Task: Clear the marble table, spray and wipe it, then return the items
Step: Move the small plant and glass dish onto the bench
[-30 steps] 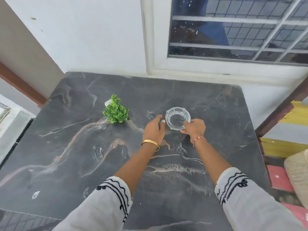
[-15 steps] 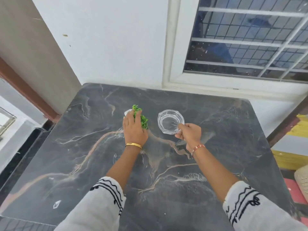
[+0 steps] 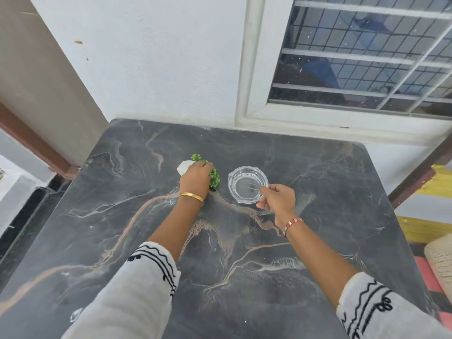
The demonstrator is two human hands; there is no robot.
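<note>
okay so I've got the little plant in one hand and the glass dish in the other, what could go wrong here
The right hand pinches the glass dish only at its near rim, so it may tip or slip onto the marble table. The left hand grips the small plant over its leaves, not its white pot, which could drop loose.

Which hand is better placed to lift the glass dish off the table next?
Right. The right hand already pinches the glass dish at its near rim, while the left hand grips the small green plant.
</note>
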